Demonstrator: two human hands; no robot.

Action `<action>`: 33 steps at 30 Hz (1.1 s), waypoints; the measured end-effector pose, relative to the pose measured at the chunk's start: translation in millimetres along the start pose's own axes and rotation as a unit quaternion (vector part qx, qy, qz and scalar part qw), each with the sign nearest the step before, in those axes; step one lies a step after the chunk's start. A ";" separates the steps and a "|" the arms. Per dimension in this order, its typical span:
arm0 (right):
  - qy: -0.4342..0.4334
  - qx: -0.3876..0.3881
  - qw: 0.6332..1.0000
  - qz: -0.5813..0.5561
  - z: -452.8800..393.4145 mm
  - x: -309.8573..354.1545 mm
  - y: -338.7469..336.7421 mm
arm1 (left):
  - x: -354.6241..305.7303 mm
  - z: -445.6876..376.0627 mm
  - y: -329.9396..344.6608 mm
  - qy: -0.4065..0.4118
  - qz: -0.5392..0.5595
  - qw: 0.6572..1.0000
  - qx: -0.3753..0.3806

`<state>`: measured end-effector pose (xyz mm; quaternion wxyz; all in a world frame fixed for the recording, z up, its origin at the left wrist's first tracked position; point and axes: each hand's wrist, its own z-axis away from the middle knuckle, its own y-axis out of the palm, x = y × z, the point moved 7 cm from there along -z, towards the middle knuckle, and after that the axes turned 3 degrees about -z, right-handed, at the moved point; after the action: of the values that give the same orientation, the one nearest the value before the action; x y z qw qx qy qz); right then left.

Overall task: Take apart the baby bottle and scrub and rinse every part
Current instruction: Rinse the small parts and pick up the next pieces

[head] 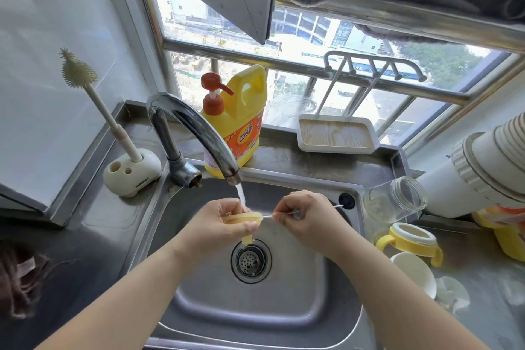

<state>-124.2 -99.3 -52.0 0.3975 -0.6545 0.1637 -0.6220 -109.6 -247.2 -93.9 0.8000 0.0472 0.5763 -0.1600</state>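
Item: silicone nipple (245, 219), pale yellow, translucent. Location: pinched in the left hand (227, 219), directly under the faucet (196, 133) stream, above the sink (284, 307) drain.

Grip, left: fingers and thumb curled round the nipple's wide flange, tip pointing down below the grip.

Grip, right: the right hand (305, 214) pinches a thin straw brush (312, 210) between fingertips and thumb; its wire end meets the nipple just left of that grip, its white handle end projecting to the right.

Handling, judged: light, soft, easily deformed; likely slippery when wet. Best held at the thick flange rim, not the thin tip or vent, which may tear under the wire.

Other task parts, all right of the right grip on the bench (468, 307): clear bottle (395, 202) lying on its side; yellow handled collar (409, 241); white cap (414, 273) nearest the viewer.

Elsewhere: detergent jug (235, 122) behind the faucet; bottle brush (93, 99) upright in its stand (130, 173), far left of the left grip.
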 end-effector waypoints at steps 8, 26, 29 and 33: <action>-0.028 -0.001 1.000 0.002 -1.9 14.1 9.6 | 3.0 -1.1 1.0 -0.014 -0.056 0.998 -0.013; -0.015 -0.006 1.000 -0.005 -3.5 15.7 5.0 | 10.2 2.0 -4.2 -0.019 -0.069 0.997 -0.026; 0.000 -0.007 1.000 0.005 -3.1 5.6 1.7 | 7.5 3.6 -5.9 -0.022 0.015 1.000 -0.002; 0.008 -0.011 1.000 -0.006 -0.8 1.7 3.9 | 4.8 4.4 -3.9 -0.014 0.043 0.999 0.027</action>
<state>-123.6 -103.2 -53.7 0.3856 -0.6546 0.1698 -0.6277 -105.5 -252.9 -96.6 0.8124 0.0915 0.5582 -0.1413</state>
